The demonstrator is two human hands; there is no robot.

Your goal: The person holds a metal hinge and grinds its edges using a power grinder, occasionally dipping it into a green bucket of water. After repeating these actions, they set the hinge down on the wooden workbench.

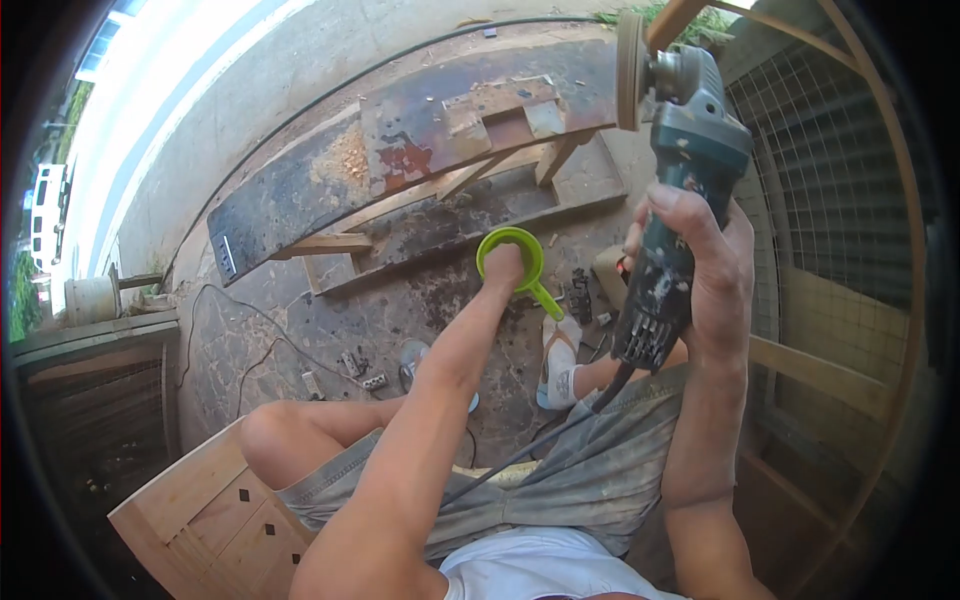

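My right hand [718,255] is wrapped round the body of a dark green angle grinder [700,140]. The tool is raised upright at the right, with a thick brown disc [630,72] at its top. Its power cord [540,452] runs down across my lap. Reaching down in the middle, my left hand [505,265] is inside a bright green plastic dipper [547,299] whose handle points towards my foot. The dipper's walls hide the fingers, so I cannot see whether they grip anything.
A long stained wooden bench [400,130] stands ahead, with sawdust [345,158] and a rectangular cut-out piece [505,115] on it. Below lies a wooden frame [430,250]. Small dark blocks [580,295] and a loose cord [240,310] lie on the floor. A panelled wooden piece [215,500] is at lower left; wire mesh [800,160] stands right.
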